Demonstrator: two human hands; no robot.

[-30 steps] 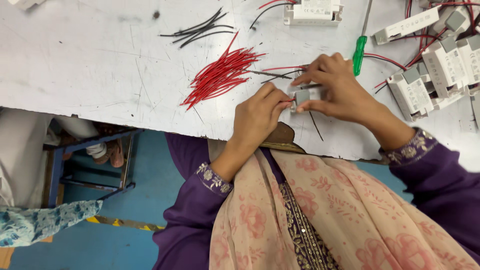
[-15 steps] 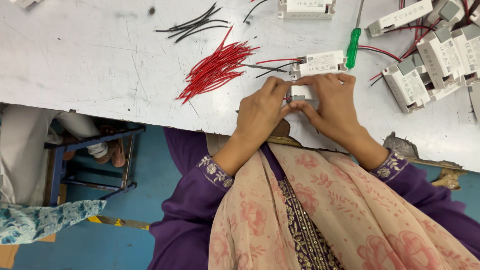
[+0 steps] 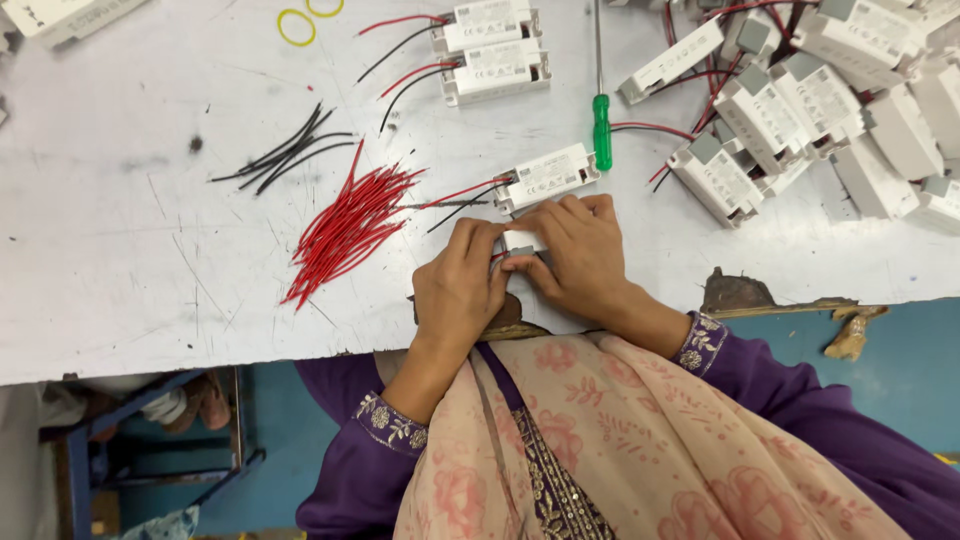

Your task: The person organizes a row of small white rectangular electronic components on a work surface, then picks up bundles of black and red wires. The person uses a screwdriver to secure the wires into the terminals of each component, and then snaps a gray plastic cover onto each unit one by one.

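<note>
White small driver box [image 3: 522,241] pinched between left hand [image 3: 462,285] and right hand [image 3: 575,252].

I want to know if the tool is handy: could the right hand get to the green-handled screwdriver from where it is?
Probably yes. The green-handled screwdriver lies just beyond the right hand, with only one white module beside the path, but both hands currently grip a small white module.

Scuffed white table [image 3: 130,250] — red wires [image 3: 345,228], screwdriver [image 3: 601,128]

purple embroidered-cuff sleeves [image 3: 385,425], floral pink scarf [image 3: 640,440]
</note>
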